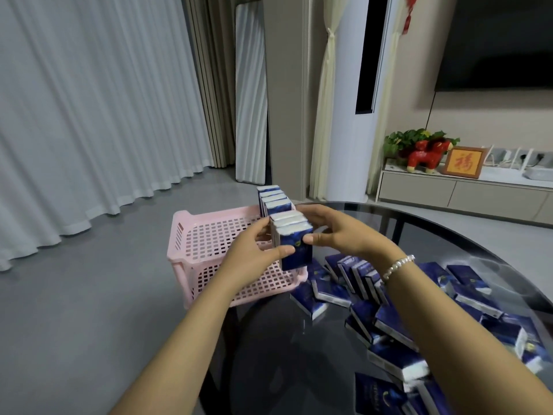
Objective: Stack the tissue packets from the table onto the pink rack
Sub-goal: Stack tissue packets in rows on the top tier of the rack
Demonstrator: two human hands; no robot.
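Observation:
Between my two hands is a small bunch of dark blue tissue packets (294, 239), held upright over the right side of the pink rack (206, 241). My left hand (254, 254) grips the bunch from the left and front, and my right hand (335, 232) grips it from the right. A row of several packets (273, 200) stands on edge in the rack's far right corner, just behind the held bunch. Many loose packets (398, 322) lie scattered on the dark glass table (299, 369) under my right forearm.
The pink rack stands on the grey floor against the table's left edge. Behind are white curtains (89, 115), a tall white air conditioner (362, 85), and a low cabinet (460, 193) with a red toy horse and a framed picture below a wall television.

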